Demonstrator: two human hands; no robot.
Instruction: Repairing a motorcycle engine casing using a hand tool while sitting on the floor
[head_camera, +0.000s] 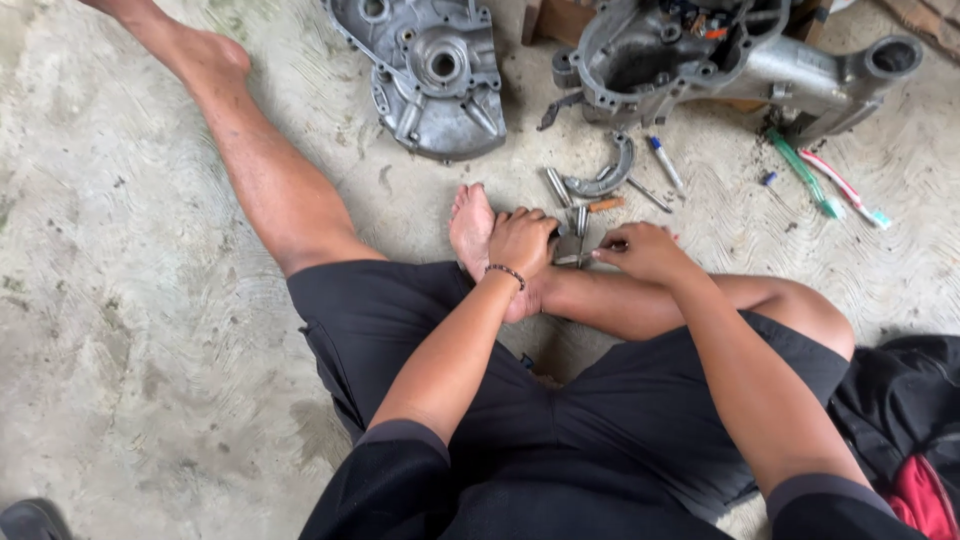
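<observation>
Sitting on rough, swirl-textured concrete floor, gripping a small grey metal part between both hands just beyond the bare foot: left hand curling closed around it, right hand pinching its edge with closed fingers. Lying nearby: curved steel brake shoe, cast aluminium engine cover, dull engine casing, two toothbrushes.

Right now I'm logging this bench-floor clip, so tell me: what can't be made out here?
Head view only:
- The small metal part between the left hand and right hand: fingers cover most of it, kind unclear.
- The engine casing: its top is cut off by the upper edge.
- The loose tools on the floor: too small to tell apart.
- The red and black bag: cut off by the right edge.
</observation>
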